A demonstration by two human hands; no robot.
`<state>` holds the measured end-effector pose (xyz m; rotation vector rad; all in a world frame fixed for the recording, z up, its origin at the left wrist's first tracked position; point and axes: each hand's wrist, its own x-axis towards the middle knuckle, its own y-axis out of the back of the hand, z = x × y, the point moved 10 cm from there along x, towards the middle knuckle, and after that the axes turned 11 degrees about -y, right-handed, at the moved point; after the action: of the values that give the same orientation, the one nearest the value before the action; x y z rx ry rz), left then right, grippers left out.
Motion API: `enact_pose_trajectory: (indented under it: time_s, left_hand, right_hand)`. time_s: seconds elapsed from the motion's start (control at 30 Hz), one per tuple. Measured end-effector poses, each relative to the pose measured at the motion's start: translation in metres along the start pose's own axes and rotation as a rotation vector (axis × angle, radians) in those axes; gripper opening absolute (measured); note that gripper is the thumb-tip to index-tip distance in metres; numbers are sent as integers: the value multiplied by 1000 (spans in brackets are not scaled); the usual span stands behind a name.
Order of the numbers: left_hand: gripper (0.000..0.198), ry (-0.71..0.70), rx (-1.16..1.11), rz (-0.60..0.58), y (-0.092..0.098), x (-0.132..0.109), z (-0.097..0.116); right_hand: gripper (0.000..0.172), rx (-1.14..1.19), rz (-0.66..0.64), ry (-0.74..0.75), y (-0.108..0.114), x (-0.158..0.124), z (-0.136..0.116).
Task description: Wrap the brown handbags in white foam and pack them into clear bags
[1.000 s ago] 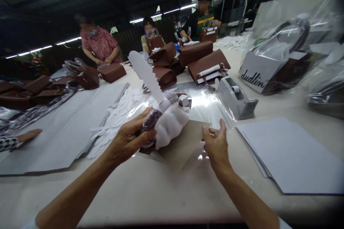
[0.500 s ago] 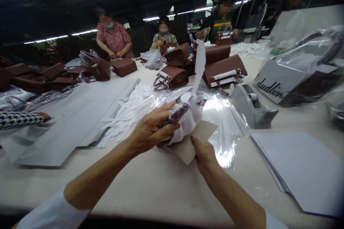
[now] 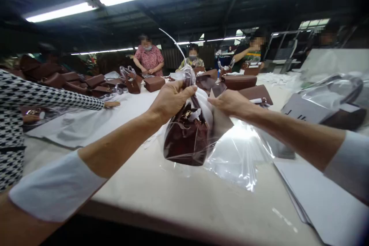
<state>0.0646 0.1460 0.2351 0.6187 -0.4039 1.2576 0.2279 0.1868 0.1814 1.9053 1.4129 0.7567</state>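
Cream table (image 3: 173, 200) fills the near ground, and its near edge crosses low under both forearms. A bare stretch lies directly below and nearer than the raised load. To the left this room is bounded by grey sheets (image 3: 80, 123), where a co-worker's checked sleeve (image 3: 43, 96) reaches in and that person's hand (image 3: 112, 104) lies flat. To the near right it is bounded by a paper stack (image 3: 331, 203), whose left edge sits close to the hanging plastic. Further right stands a boxed item (image 3: 325, 111) under film. Far across the table, brown handbags (image 3: 239, 81) and seated workers close off the far side.

The left hand (image 3: 170, 98) is clamped shut on the gathered neck of the wrap (image 3: 242, 157), with the fingers curled over the top. The bag (image 3: 184, 142), dark brown, hangs inside the wrap straight below that fist and clear of the table. The right hand (image 3: 230, 102) is just right of the left, closed on the upper edge of a card (image 3: 223, 123) that lies against the bag's right face. The wrap's loose tail spreads down to the right. Whether it touches the table cannot be told. A thin white strip (image 3: 173, 41) rises above the left fist.
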Motion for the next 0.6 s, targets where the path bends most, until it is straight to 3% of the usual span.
enact_pose_trajectory:
  time_s: [0.17, 0.27, 0.33, 0.4, 0.5, 0.6]
  left_hand:
    - [9, 50, -27, 129, 17, -1, 33]
    - [11, 41, -21, 167, 22, -7, 48]
    - [13, 27, -44, 145, 15, -17, 45]
    - [18, 53, -44, 93, 0, -37, 27]
    - [24, 131, 8, 44, -21, -80, -10]
    - [25, 127, 35, 38, -29, -117, -26]
  right_hand:
    - [45, -269, 81, 214, 54, -28, -77]
    - [53, -466, 114, 314, 66, -46, -97]
    - [60, -548, 104, 326, 57, -54, -90]
    - [60, -557, 50, 310, 35, -63, -69]
    - [47, -568, -50, 289, -11, -79, -27]
    - [37, -550, -135, 276, -44, -92, 9]
